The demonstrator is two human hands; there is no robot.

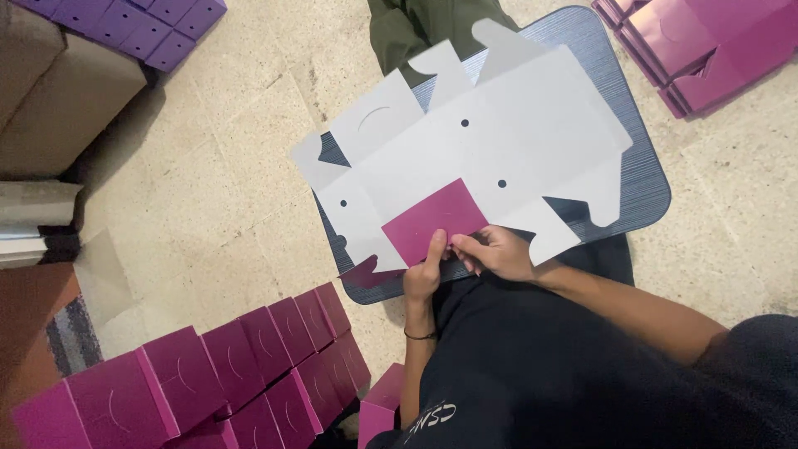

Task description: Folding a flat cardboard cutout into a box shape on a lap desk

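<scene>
A flat die-cut cardboard box blank (pixel 499 141) lies white side up on a dark blue board (pixel 640 183). One flap (pixel 432 218) at its near edge is folded over and shows its magenta side. My left hand (pixel 424 270) presses on that flap's near edge with thumb and fingers. My right hand (pixel 499 251) pinches the same flap edge just to the right. Both hands rest at the board's near side, over my lap in dark clothes.
Rows of finished magenta boxes (pixel 249 357) stand on the floor at lower left. More purple boxes (pixel 141 25) sit at top left, and flat magenta blanks (pixel 698 46) are stacked at top right. A beige cushion (pixel 58 91) lies at left. Someone's green trouser leg (pixel 407 29) shows at top.
</scene>
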